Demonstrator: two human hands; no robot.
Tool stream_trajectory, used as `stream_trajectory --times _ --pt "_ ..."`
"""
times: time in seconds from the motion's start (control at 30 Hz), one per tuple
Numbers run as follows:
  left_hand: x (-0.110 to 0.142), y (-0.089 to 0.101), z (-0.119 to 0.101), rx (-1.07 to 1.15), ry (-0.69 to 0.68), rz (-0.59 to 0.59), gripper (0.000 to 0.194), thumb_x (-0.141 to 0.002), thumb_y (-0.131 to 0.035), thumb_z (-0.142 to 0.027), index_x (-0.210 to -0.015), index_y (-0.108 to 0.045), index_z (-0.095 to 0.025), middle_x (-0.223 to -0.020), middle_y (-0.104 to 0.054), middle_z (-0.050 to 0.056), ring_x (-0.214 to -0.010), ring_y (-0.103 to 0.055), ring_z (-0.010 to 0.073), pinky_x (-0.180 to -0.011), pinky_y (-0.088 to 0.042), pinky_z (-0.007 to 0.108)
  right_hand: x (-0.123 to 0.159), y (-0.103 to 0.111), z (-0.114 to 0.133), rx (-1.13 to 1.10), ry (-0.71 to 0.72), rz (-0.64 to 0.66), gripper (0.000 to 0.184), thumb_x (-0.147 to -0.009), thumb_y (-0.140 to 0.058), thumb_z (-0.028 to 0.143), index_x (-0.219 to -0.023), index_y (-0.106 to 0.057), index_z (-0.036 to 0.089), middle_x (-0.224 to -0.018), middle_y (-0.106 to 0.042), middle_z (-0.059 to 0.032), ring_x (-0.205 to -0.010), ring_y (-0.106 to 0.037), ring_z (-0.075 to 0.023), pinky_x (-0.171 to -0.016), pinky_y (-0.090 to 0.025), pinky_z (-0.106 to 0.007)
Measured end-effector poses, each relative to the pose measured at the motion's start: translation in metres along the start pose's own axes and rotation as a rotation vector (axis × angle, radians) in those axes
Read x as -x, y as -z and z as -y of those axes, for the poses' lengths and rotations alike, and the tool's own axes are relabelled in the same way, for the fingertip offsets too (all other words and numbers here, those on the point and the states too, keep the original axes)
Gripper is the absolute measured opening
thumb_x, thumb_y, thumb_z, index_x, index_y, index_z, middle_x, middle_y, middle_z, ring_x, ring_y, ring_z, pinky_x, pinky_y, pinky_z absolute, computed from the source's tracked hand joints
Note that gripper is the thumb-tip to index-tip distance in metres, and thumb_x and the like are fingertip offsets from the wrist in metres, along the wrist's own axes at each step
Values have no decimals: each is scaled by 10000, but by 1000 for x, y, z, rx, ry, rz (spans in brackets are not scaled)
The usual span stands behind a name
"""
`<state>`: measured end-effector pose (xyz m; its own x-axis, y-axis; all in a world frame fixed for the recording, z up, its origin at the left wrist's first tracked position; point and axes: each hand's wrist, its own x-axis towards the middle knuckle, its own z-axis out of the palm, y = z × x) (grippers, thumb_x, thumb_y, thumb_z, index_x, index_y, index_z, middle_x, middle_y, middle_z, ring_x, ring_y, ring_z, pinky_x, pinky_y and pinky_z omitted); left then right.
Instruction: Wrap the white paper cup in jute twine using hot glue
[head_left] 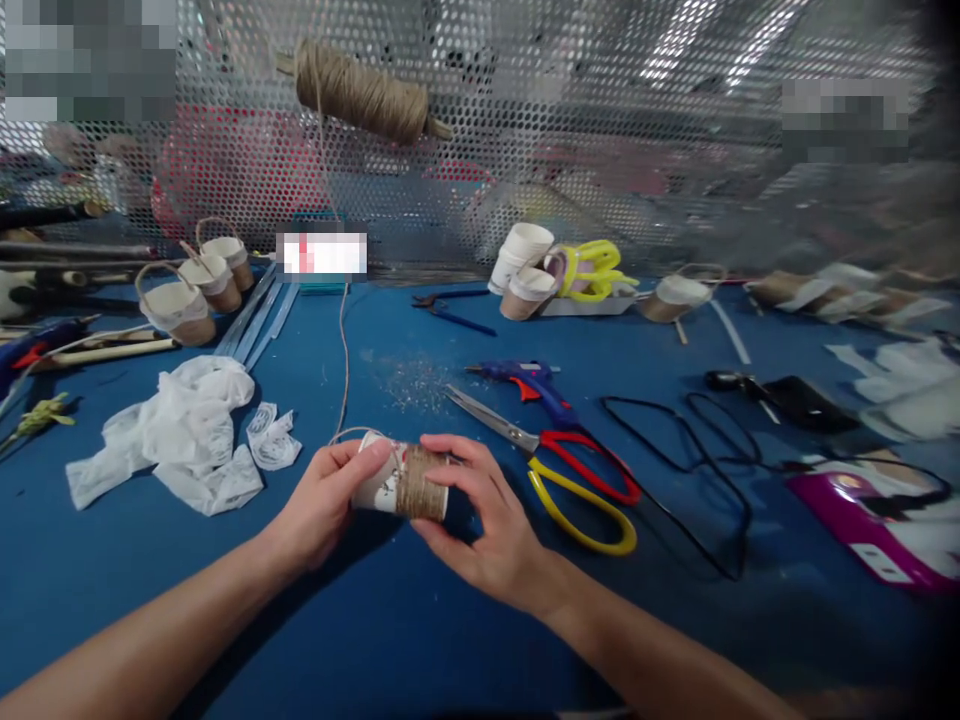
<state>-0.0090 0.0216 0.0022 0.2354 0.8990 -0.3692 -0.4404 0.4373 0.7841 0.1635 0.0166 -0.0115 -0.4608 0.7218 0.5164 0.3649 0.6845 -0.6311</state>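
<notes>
Both hands hold a white paper cup [384,484] on its side, low over the blue table. Brown twine [421,482] is wrapped round the cup's right part. My left hand [330,500] is closed on the white end, its thumb on top. The fingers of my right hand [480,510] curve round the wrapped end, thumb underneath. A strand of twine [344,350] runs from near my left hand up to the twine spool [364,92] on the mesh. Scissors [540,440] with one red and one yellow handle lie just right of my right hand.
A blue glue gun [529,382] and pliers [454,307] lie beyond the scissors. White lace [187,430] is heaped at left, near several small twine-wrapped baskets [180,308]. A black cord [675,460] loops at right towards a purple power strip [862,530]. Yellow-handled scissors [592,270] sit behind.
</notes>
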Motion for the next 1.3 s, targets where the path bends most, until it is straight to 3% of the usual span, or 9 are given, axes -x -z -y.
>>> stream_trajectory --times 0.3,0.47,0.57,0.63,0.77,0.9,1.07,1.17,1.3 --pt "0 -1 -1 -60 17 -76 201 -635 -678 -277 -597 -608 -93 -513 -539 -16 -447 -433 59 -465 -318 186 0 -4 1 5 55 39 392 -726 -564 132 -1056 -389 249 -1169 -400 -90 -1117 -406 -213 -921 -383 -410" --pt "1 -2 3 -93 -21 -71 207 -636 -679 -290 -641 -631 -88 -548 -569 2 -476 -459 70 -483 -342 185 -8 10 5 55 7 10 338 -749 -570 270 -1056 -434 230 -1142 -461 -100 -1087 -445 -224 -904 -392 -428" --pt "0 0 9 -189 -67 -49 249 -665 -659 -334 -675 -649 -86 -582 -590 13 -511 -481 84 -522 -368 196 -21 39 2 207 -175 -155 168 -796 -500 318 -927 -528 216 -972 -581 -72 -930 -547 -208 -826 -436 -382" --pt "0 2 11 -244 -114 -45 264 -681 -644 -354 -676 -653 -91 -598 -597 15 -533 -492 93 -548 -380 205 -29 63 -9 373 -388 -238 211 -792 -489 368 -901 -556 201 -914 -605 -72 -837 -577 -208 -770 -452 -369" --pt "-1 3 11 -334 -189 -57 289 -676 -638 -385 -658 -654 -96 -608 -603 20 -551 -497 107 -566 -392 215 -40 97 -51 649 -711 18 232 -724 -536 336 -837 -598 143 -912 -600 -153 -904 -553 -300 -774 -413 -420" --pt "-2 4 9 -384 -234 -69 305 -693 -611 -402 -663 -651 -101 -619 -600 21 -549 -484 105 -566 -395 215 -45 103 -91 597 -768 110 96 -586 -626 224 -558 -537 201 -649 -591 -100 -825 -568 -320 -713 -417 -422" --pt "-4 1 1 -494 -275 -11 295 -737 -562 -394 -658 -635 -120 -631 -589 19 -574 -475 108 -580 -389 214 -49 102 -111 478 -857 56 156 -520 -626 135 -564 -496 209 -565 -565 -58 -715 -586 -295 -666 -424 -433" --pt "-8 -2 -5 -546 -276 48 278 -740 -557 -385 -660 -637 -131 -630 -588 19 -581 -479 115 -584 -393 218 -48 103 -103 335 -887 -3 175 -577 -617 183 -727 -527 182 -579 -578 -40 -618 -593 -230 -597 -457 -386" --pt "-20 -3 -10 -485 -239 46 288 -713 -580 -402 -675 -647 -125 -630 -589 21 -559 -482 111 -560 -391 212 -46 100 -66 25 -832 -14 247 -679 -591 345 -849 -514 183 -689 -606 -19 -595 -590 -142 -560 -487 -284"
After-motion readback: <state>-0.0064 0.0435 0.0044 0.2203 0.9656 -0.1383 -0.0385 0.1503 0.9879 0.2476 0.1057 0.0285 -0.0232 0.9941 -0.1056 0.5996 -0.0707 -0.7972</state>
